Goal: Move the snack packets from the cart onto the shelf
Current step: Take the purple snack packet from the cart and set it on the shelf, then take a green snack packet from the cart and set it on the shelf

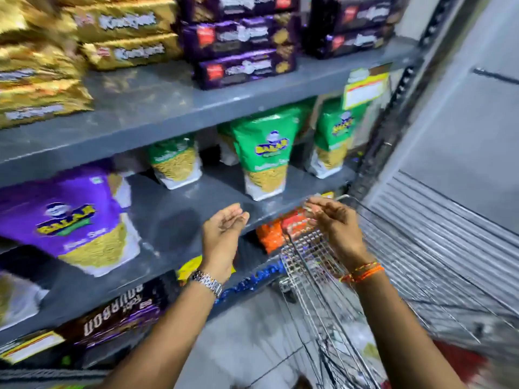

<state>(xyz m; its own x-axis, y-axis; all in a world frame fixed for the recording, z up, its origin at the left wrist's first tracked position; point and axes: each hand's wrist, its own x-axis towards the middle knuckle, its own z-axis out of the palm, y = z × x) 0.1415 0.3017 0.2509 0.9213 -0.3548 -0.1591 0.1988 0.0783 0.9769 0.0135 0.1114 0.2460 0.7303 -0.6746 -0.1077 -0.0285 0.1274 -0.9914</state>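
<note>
Three green snack packets stand upright on the grey shelf.

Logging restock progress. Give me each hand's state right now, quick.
Left hand: open, palm up, holding nothing, in front of the shelf.
Right hand: open, fingers loosely curled, holding nothing, above the cart.

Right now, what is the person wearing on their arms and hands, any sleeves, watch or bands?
No sleeves show: both forearms are bare. The left hand has a silver metal link watch on its wrist. The right hand has thin orange and red thread bands around its wrist. No gloves; rings cannot be made out.
</note>
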